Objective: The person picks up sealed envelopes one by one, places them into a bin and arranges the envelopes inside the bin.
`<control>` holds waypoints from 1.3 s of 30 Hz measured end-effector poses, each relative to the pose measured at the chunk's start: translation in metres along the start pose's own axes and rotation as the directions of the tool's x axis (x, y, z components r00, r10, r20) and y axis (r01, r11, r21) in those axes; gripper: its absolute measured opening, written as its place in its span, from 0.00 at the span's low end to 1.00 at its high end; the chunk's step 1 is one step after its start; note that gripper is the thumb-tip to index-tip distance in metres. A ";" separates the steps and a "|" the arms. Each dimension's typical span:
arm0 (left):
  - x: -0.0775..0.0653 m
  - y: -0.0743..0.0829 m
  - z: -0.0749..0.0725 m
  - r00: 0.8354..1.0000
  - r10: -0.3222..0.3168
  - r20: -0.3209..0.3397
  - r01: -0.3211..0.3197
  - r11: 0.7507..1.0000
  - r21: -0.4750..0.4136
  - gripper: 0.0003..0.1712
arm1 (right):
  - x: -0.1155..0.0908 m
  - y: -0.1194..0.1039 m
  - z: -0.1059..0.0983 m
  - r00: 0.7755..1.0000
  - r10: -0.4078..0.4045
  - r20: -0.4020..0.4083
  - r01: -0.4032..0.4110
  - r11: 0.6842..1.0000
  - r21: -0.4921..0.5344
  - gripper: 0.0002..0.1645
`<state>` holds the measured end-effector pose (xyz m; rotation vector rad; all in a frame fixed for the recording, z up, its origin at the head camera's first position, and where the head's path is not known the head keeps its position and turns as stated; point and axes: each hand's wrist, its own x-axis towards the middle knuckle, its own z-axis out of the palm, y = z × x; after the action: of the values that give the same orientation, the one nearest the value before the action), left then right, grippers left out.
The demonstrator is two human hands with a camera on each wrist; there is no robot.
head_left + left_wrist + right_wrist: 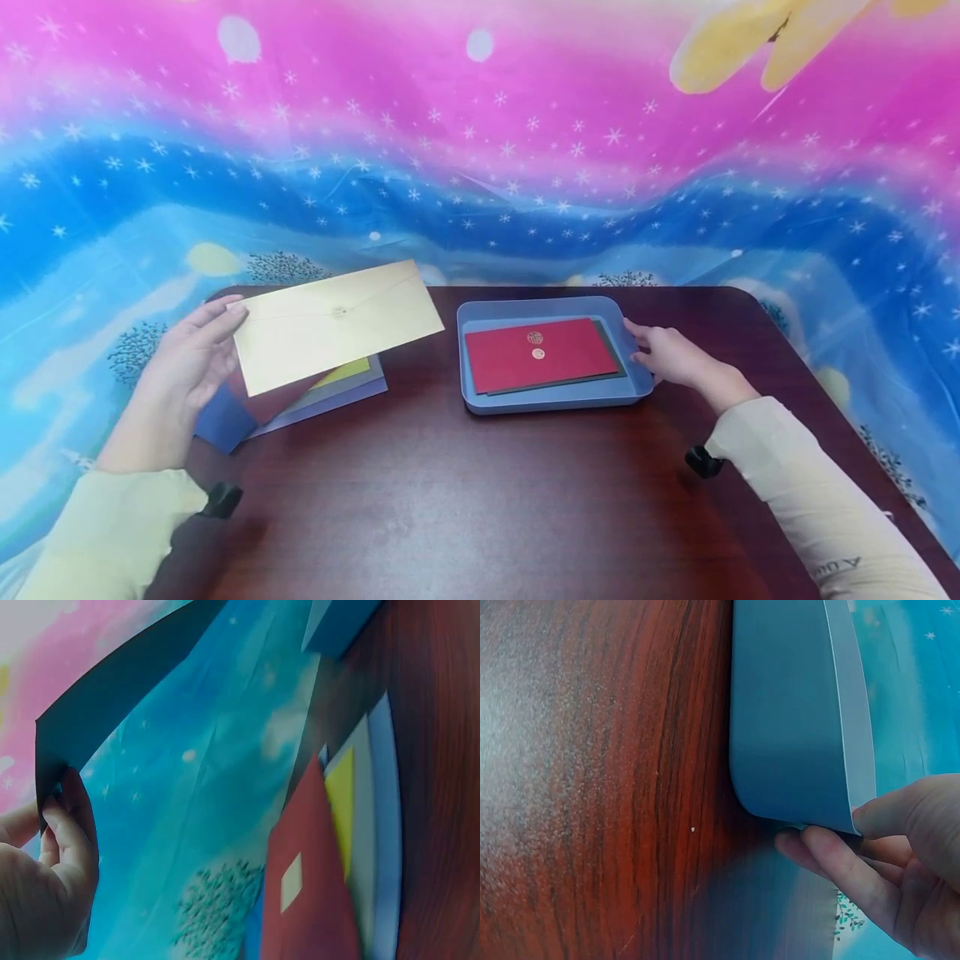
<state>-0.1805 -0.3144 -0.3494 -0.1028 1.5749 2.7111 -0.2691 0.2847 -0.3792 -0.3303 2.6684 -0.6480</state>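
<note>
My left hand (197, 348) pinches a pale gold envelope (337, 327) at its left end, thumb on the near face. The envelope is tilted and held above a pile of coloured envelopes. In the left wrist view its other side (112, 694) looks dark. A blue-grey plastic tray (558, 405) stands on the table, and my right hand (675, 358) grips its right end. The right wrist view has the thumb (892, 815) at the tray's rim and the fingers against the outer wall. In the tray lies a red envelope (536, 362) with gold marks, over a dark green one (609, 343).
The fanned pile on the left holds a dark red envelope (311, 915), a yellow one (342, 806), a grey one (361, 825) and blue ones (225, 418). A dark wooden table (465, 492) carries everything. Behind it hangs a pink and blue cloth (450, 158).
</note>
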 end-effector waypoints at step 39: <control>0.042 -0.069 0.053 0.967 -0.256 0.005 0.256 0.966 -0.031 0.08 | 0.003 0.001 0.003 0.999 -0.029 -0.026 0.027 0.998 -0.048 0.44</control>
<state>-0.2226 -0.2352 -0.3859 -0.2844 1.4078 2.5349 -0.2707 0.2830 -0.3832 -0.3751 2.7122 -0.6022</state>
